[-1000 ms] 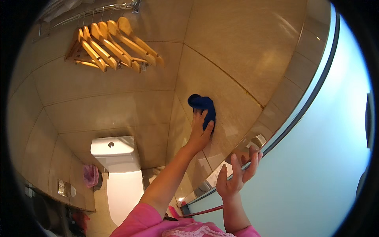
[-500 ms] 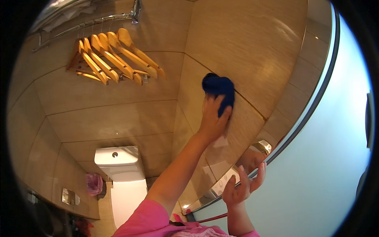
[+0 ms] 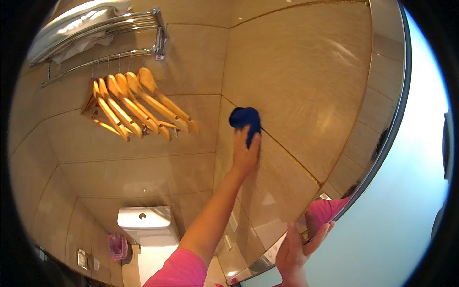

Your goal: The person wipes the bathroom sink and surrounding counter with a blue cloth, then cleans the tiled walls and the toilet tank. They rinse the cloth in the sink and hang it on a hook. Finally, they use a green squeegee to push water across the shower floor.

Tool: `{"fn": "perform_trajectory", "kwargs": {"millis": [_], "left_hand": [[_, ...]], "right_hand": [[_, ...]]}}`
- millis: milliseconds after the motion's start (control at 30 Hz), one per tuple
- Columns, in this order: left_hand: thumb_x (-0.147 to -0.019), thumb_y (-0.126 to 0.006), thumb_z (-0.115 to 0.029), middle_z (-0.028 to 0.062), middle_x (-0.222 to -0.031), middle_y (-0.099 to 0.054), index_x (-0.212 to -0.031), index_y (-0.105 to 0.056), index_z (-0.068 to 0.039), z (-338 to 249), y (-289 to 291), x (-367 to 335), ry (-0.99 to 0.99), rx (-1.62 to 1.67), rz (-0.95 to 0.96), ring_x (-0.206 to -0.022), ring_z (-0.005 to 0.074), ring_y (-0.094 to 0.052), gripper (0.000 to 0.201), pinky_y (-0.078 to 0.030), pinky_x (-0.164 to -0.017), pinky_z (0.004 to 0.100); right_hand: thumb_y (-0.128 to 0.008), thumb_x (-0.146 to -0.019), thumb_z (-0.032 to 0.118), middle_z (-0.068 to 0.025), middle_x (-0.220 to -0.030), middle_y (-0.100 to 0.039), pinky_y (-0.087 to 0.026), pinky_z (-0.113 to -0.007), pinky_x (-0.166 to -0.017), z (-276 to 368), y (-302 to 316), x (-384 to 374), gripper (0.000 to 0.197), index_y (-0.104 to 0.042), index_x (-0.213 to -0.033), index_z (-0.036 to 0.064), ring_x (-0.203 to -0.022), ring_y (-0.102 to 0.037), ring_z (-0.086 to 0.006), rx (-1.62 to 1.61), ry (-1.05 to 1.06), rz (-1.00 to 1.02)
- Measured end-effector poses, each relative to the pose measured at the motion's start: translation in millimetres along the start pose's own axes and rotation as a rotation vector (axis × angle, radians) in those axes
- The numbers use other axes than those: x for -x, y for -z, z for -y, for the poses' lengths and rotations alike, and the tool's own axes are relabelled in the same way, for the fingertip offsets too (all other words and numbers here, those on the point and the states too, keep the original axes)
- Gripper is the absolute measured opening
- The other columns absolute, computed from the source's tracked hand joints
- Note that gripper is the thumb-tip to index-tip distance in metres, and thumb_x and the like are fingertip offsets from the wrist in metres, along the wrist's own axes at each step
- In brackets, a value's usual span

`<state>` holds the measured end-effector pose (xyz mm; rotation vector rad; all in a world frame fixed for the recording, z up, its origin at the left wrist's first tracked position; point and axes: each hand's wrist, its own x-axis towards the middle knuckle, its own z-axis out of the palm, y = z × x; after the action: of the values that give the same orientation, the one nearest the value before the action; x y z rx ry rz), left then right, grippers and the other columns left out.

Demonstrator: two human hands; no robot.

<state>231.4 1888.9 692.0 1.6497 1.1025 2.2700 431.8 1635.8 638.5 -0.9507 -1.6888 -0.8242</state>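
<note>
Cloth [image 3: 249, 118]: deep blue, bunched, rounded at top | we hold it against the tan tiled wall [image 3: 296, 81] | our left hand [image 3: 245, 155] grasps its lower part, fingers over it | our right hand [image 3: 293, 252], well apart below, is released, fingers spread

We've got open tiled wall [image 3: 306, 76] above and right of the blue cloth [image 3: 247, 117]. Hangers [image 3: 136, 103] crowd the left; pale blue panel [image 3: 382, 205] bounds the right, near our right hand [image 3: 295, 251], contact unclear.
</note>
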Motion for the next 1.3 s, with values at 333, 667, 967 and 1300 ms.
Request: {"fn": "perform_trajectory", "kwargs": {"millis": [333, 667, 967, 1300], "left_hand": [[-0.109, -0.049, -0.042, 0.0256, -0.162, -0.035, -0.154, -0.041, 0.003, 36.8, 11.7, -26.5, 0.234, 0.017, 0.018, -0.149, 0.0403, -0.034, 0.064, -0.024, -0.124, 0.0438], [-0.107, -0.055, -0.033, 0.0269, -0.157, -0.038, -0.146, -0.046, 0.006, 40.6, 3.8, 47.8, -0.065, 0.01, 0.058, -0.145, 0.0429, -0.037, 0.056, -0.027, -0.121, 0.0443], [-0.11, -0.05, -0.038, 0.0249, -0.161, -0.033, -0.157, -0.036, -0.001, 57.5, 11.1, 2.4, 0.266, -0.071, 0.097, -0.147, 0.0398, -0.033, 0.062, -0.024, -0.123, 0.0452], [-0.11, -0.049, -0.044, 0.0257, -0.166, -0.026, -0.153, -0.042, 0.001, 84.7, 23.9, 28.1, 0.08, 0.124, 0.16, -0.153, 0.0431, -0.026, 0.063, -0.02, -0.125, 0.0482]], "right_hand": [[-0.066, -0.088, -0.006, -0.0243, -0.168, -0.012, -0.057, -0.048, -0.103, 9.3, -11.9, -5.8, 0.038, -0.072, -0.123, 0.0074, -0.15, -0.026, -0.0571, -0.101, 0.022, -0.058], [-0.068, -0.094, 0.009, -0.0293, -0.165, -0.026, -0.022, -0.052, -0.125, 58.1, -84.4, -58.0, 0.077, -0.028, -0.159, -0.0036, -0.154, -0.025, -0.0452, -0.902, -0.437, 0.241], [-0.055, -0.103, 0.004, -0.0241, -0.165, -0.032, -0.024, -0.043, -0.126, 53.9, -167.5, -77.2, 0.065, -0.025, -0.16, -0.0029, -0.155, -0.031, -0.0317, -1.406, -0.723, 0.012], [-0.052, -0.106, 0.01, -0.0228, -0.164, -0.036, -0.027, -0.042, -0.125, 67.3, -203.3, -83.4, 0.058, -0.032, -0.157, -0.0054, -0.152, -0.036, -0.0316, -1.3, -0.65, -0.041]]}}
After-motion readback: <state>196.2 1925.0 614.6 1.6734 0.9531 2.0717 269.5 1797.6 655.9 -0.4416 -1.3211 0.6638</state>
